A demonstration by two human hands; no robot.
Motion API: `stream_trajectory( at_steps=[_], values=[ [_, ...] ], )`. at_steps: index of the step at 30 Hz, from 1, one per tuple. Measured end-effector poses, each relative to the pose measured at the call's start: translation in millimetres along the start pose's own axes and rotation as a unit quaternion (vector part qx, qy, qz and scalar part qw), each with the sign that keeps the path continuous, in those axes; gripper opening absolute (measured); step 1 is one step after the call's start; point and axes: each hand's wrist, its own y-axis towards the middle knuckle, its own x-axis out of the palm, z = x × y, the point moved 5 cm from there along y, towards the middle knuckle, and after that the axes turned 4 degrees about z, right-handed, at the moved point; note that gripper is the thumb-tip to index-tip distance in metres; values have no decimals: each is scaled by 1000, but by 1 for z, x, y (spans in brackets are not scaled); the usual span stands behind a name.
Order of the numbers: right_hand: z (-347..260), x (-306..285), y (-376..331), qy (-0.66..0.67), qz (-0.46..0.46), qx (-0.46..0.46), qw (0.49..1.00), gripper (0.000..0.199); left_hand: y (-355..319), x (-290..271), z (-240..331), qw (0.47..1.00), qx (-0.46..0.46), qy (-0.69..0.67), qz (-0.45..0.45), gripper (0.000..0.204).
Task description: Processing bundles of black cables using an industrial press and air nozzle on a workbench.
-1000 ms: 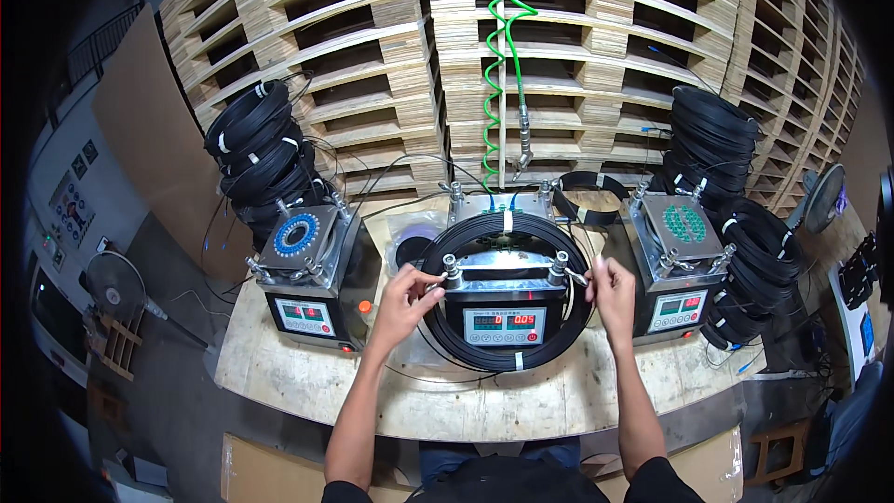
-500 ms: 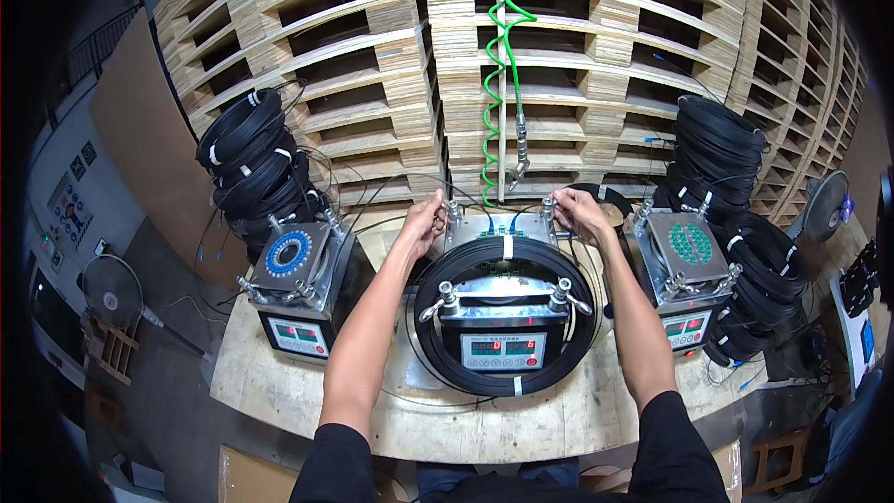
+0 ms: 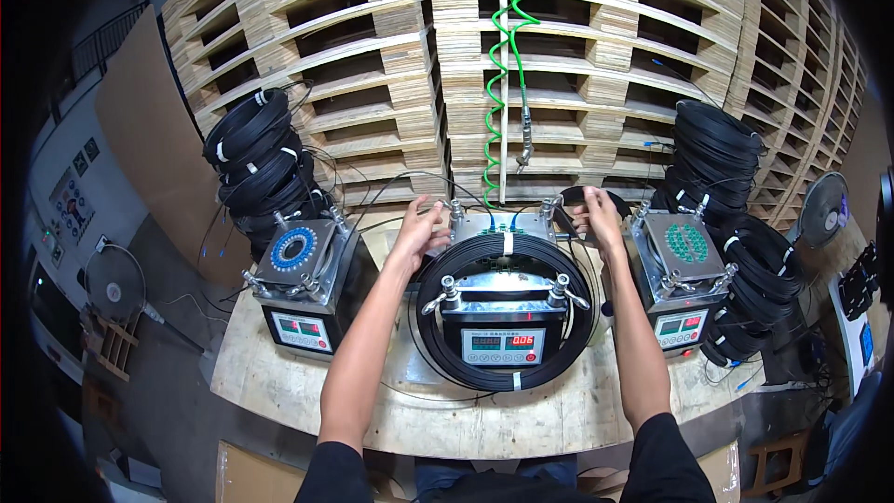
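Observation:
My left hand (image 3: 424, 231) is raised just left of the far-left clamp post (image 3: 456, 210) of the middle machine (image 3: 503, 324). Its fingers are parted and hold nothing I can see. On the other side, my right hand (image 3: 597, 216) hovers right of the far-right post (image 3: 548, 214), fingers loosely apart. A coil of black cable (image 3: 426, 317), bound with white ties, rings the machine's front and its lit display panel (image 3: 504, 346). Two blue-ended leads (image 3: 513, 224) enter the metal plate between my hands. The coil hides part of this plate.
A machine with a ring of blue fittings (image 3: 294, 250) stands left; one with green fittings (image 3: 686, 244) stands right. Black cable coils pile up behind both (image 3: 256, 144) (image 3: 715, 154). A green spiral air hose (image 3: 495, 84) hangs before stacked wooden pallets (image 3: 372, 65).
Both hands have left the far clamp posts, the right one moving outward and the left slightly down. Their fingers have loosened. The middle display reads differently.

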Motion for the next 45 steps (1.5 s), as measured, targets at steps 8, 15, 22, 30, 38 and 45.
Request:
stream_trajectory(
  at_steps=[8, 15, 22, 30, 38, 45],
  values=[
    [-78, 36, -115, 20, 5, -217, 976, 30, -56, -10, 8, 980, 108, 165, 33, 70],
    [-65, 58, -125, -206, -54, -185, 960, 55, -68, 5, 7, 958, 221, 171, 66, 59],
    [-43, 71, -100, -233, -96, -116, 961, 69, -56, -3, -6, 985, 169, 31, -3, 50],
    [-32, 58, -93, -124, -77, -134, 980, 77, -71, 4, 3, 982, 186, -5, -16, 59],
    [-50, 54, -111, -109, -52, -129, 984, 83, -87, 16, 22, 959, 254, 100, -71, 73],
    [-54, 51, -116, -105, -54, -145, 982, 85, -96, 23, 28, 949, 257, 163, -83, 78]
  ],
)
